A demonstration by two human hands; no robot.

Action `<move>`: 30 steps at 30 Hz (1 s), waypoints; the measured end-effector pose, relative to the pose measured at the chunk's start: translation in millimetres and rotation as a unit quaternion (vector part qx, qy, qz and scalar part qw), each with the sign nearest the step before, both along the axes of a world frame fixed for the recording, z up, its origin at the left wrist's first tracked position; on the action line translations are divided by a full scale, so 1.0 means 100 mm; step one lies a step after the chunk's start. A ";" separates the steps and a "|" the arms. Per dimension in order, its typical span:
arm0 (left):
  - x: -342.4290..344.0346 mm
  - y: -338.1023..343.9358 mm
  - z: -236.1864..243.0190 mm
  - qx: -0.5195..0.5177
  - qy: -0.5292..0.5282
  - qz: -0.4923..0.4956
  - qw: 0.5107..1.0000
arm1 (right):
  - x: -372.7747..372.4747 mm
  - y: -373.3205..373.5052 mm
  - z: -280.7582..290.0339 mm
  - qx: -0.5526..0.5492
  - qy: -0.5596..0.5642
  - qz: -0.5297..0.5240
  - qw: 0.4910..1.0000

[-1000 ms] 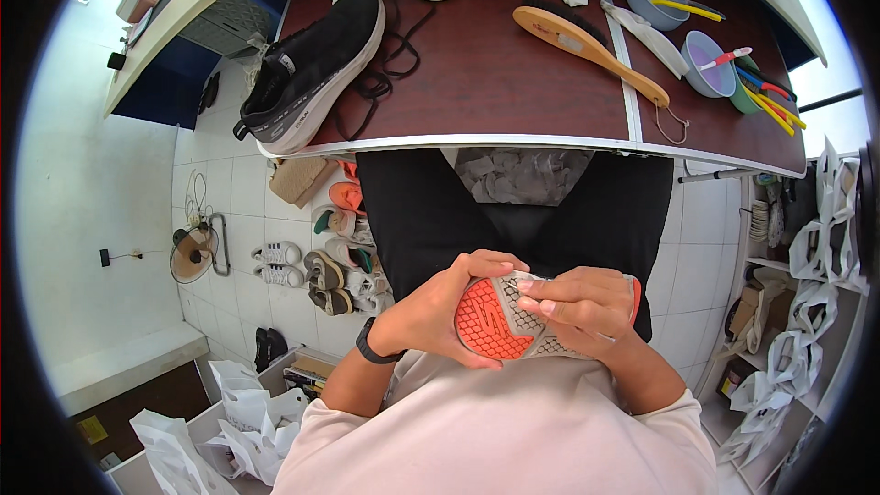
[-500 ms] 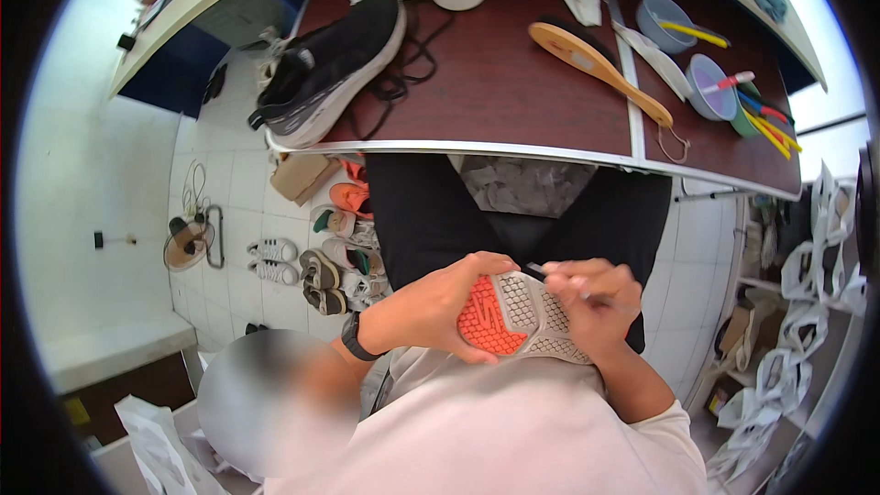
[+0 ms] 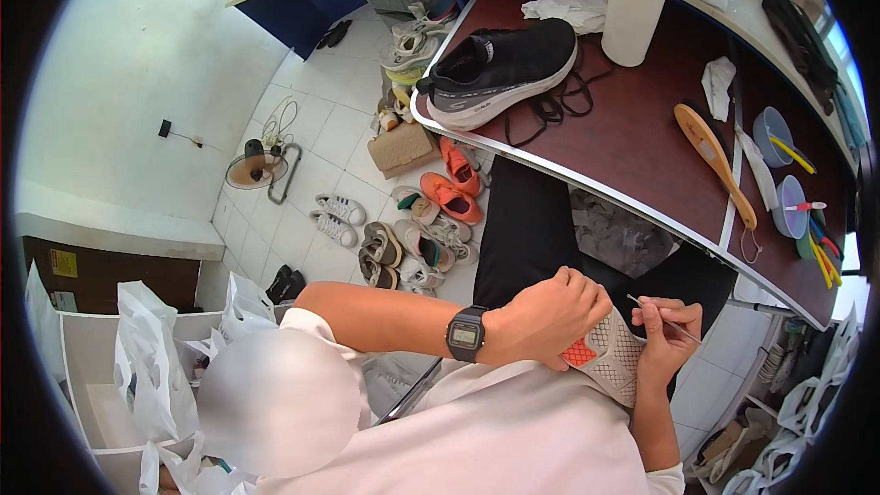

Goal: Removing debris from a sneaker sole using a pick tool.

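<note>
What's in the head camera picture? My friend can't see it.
A person's left hand grips a shoe, its orange-and-grey sole facing the camera, and the right hand holds a thin tool nearby. In front, a dark red table bears a black shoe, a white bottle and a wooden brush. More shoes and a fan stand on the floor.
</note>
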State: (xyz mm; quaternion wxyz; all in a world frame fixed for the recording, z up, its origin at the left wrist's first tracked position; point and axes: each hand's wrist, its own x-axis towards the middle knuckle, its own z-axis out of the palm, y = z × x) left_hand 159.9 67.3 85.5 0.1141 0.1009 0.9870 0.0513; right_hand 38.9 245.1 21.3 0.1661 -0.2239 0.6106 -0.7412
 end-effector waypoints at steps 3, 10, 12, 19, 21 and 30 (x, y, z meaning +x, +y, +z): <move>-0.02 -0.10 -0.04 0.059 -0.003 -0.007 0.998 | 0.04 0.02 0.02 0.010 0.004 -0.003 1.000; 0.10 -0.45 -0.53 0.596 -0.076 0.046 0.798 | 0.10 -0.02 0.02 -0.032 0.024 0.044 0.998; 0.14 -0.33 -0.78 0.641 -0.042 0.049 0.765 | 0.09 -0.05 0.01 -0.019 0.073 0.070 0.995; 0.09 -0.27 -0.70 0.656 -0.019 0.081 0.751 | 0.02 -0.04 0.10 0.034 0.210 0.106 0.971; 0.08 -0.27 -0.64 0.639 -0.016 0.075 0.766 | 0.01 -0.07 0.13 0.021 0.243 0.113 0.963; 0.10 -0.24 -0.58 0.618 -0.038 0.105 0.778 | 0.04 -0.03 0.11 0.038 0.297 0.099 0.949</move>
